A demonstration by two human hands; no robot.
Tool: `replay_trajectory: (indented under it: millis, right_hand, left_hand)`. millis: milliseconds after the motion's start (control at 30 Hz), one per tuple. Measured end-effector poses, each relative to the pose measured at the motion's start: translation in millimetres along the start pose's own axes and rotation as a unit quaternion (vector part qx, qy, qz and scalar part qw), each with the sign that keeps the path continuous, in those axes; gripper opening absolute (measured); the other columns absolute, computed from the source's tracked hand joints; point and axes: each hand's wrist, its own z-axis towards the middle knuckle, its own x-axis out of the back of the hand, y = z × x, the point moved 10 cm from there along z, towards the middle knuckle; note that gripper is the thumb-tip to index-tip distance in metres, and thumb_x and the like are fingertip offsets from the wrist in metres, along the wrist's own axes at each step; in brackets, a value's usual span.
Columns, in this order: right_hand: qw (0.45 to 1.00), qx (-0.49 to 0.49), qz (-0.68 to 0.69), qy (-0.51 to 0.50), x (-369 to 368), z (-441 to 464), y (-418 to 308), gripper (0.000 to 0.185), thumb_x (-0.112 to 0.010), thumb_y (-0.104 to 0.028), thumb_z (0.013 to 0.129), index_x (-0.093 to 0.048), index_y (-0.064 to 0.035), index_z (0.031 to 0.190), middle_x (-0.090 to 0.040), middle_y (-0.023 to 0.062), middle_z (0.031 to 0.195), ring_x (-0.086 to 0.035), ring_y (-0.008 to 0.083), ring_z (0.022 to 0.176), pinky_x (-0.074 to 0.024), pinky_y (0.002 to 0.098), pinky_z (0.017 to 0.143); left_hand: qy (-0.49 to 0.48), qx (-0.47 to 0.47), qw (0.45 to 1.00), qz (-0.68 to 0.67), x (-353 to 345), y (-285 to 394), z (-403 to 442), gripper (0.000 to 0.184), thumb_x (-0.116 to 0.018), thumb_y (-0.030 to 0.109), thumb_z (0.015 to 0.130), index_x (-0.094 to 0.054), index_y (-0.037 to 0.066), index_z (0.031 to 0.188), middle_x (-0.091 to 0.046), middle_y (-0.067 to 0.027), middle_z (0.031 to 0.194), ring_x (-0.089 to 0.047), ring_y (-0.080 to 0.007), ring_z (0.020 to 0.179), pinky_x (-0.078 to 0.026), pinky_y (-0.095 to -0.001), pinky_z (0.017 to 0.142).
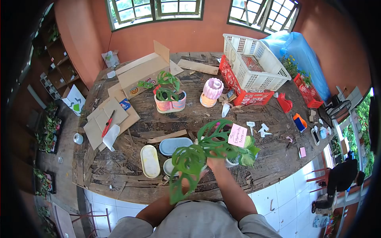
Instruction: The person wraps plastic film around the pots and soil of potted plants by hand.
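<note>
A potted-type plant with large, holed green leaves (pixel 190 158) spreads in front of my body, its leaves hanging over both hands. My right hand (pixel 216 162) is closed at the base of its stems, fingertips under the foliage. Leaves cover most of my left hand (pixel 185 179), so its fingers are hidden. A pink handwritten note (pixel 237 135) stands among the leaves. Just right of my right hand is a second leafy plant (pixel 249 153) in a pale pot (pixel 231 162). Beside my left hand lie a small round dish (pixel 168 166), a blue oval tray (pixel 174 146) and a cream oval tray (pixel 150 162).
Farther back on the worn wooden table (pixel 131 168) stand a planted pastel pot (pixel 170 104) and stacked pink pots (pixel 212 93). Cardboard (pixel 139 75) and a red lighter (pixel 108 123) lie left. A white crate (pixel 254 67) rests on red crates (pixel 248 97). A person (pixel 341 178) is at far right.
</note>
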Motion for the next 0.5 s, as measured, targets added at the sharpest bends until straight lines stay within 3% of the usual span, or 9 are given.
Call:
replay_trajectory:
  millis: [33, 100, 167, 200, 300, 500]
  right_hand:
    - [0.994, 0.052, -0.060, 0.077, 28, 4, -1, 0.020, -0.050, -0.015, 0.088, -0.055, -0.0067, 0.105, -0.060, 0.0055, 0.100, -0.057, 0.0194, 0.093, -0.0468, 0.0352, 0.083]
    - [0.994, 0.038, -0.066, 0.083, 41, 7, 5, 0.017, -0.051, -0.012, 0.087, -0.054, -0.0087, 0.103, -0.058, 0.0019, 0.099, -0.056, 0.0166, 0.090, -0.0460, 0.0324, 0.083]
    - [0.994, 0.043, -0.098, 0.016, 31, 7, 6, 0.019, -0.051, -0.010, 0.087, -0.053, -0.0085, 0.105, -0.057, 0.0013, 0.101, -0.055, 0.0150, 0.092, -0.0449, 0.0312, 0.084]
    - [0.994, 0.042, -0.099, 0.019, 25, 5, 5, 0.019, -0.051, -0.010, 0.087, -0.053, -0.0085, 0.105, -0.057, 0.0013, 0.101, -0.055, 0.0150, 0.092, -0.0449, 0.0312, 0.084]
    - [0.984, 0.069, -0.154, 0.050, 18, -3, -2, 0.020, -0.051, -0.010, 0.087, -0.053, -0.0083, 0.107, -0.056, 0.0013, 0.103, -0.054, 0.0147, 0.092, -0.0442, 0.0303, 0.084]
    - [0.973, 0.114, -0.201, 0.007, 27, 1, -12, 0.025, -0.053, -0.013, 0.088, -0.052, -0.0090, 0.112, -0.055, 0.0021, 0.105, -0.055, 0.0162, 0.095, -0.0458, 0.0318, 0.083]
  left_hand:
    - [-0.004, -0.011, 1.000, -0.003, 7, 4, -3, 0.054, -0.077, 0.028, 0.063, -0.054, 0.003, 0.105, -0.056, -0.0140, 0.103, -0.054, -0.0295, 0.093, -0.042, -0.0417, 0.080]
    - [-0.010, -0.015, 1.000, -0.005, 15, 0, -9, 0.044, -0.071, 0.027, 0.069, -0.056, 0.004, 0.103, -0.057, -0.0145, 0.103, -0.053, -0.0324, 0.095, -0.041, -0.0426, 0.082]
    - [-0.022, -0.008, 0.993, -0.112, 17, -16, -15, 0.035, -0.065, 0.023, 0.074, -0.056, 0.003, 0.102, -0.057, -0.0148, 0.100, -0.052, -0.0333, 0.090, -0.040, -0.0429, 0.083]
    - [-0.130, 0.168, 0.945, -0.250, -46, -121, -56, 0.036, -0.064, 0.024, 0.074, -0.056, 0.002, 0.101, -0.056, -0.0149, 0.097, -0.051, -0.0329, 0.088, -0.040, -0.0430, 0.082]
    - [-0.106, 0.154, 0.952, -0.243, -34, -113, -42, 0.036, -0.065, 0.023, 0.073, -0.056, 0.002, 0.101, -0.056, -0.0147, 0.096, -0.051, -0.0325, 0.087, -0.040, -0.0428, 0.082]
    - [-0.071, 0.077, 0.976, -0.189, -7, -68, 21, 0.036, -0.069, 0.018, 0.070, -0.057, 0.004, 0.101, -0.054, -0.0120, 0.093, -0.050, -0.0297, 0.087, -0.036, -0.0412, 0.083]
